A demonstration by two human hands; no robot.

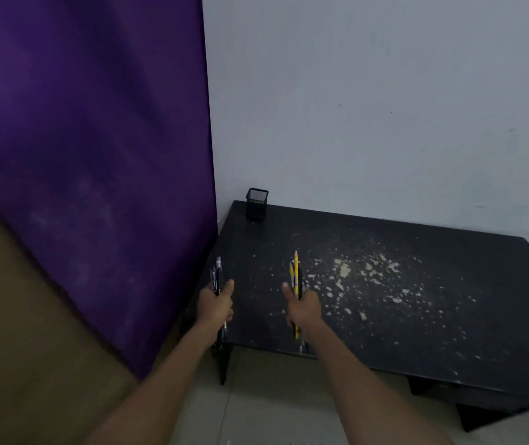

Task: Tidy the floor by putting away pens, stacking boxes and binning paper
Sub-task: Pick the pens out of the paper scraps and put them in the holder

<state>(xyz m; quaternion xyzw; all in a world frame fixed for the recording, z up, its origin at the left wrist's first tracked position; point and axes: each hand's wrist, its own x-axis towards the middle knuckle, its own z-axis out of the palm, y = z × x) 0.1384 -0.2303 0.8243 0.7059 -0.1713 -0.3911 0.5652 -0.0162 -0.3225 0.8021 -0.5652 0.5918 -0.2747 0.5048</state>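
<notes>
While gripped, pens (217,275) upright; pencils (295,272) tips up

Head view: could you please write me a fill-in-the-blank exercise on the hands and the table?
1. The right hand grips pencils that are mostly ____ in colour.
2. The mesh pen holder stands at the far ____ corner of the black table.
3. Beside the left hand, which grips dark pens, hangs a ____ curtain.

Missing words: yellow; left; purple.
</notes>
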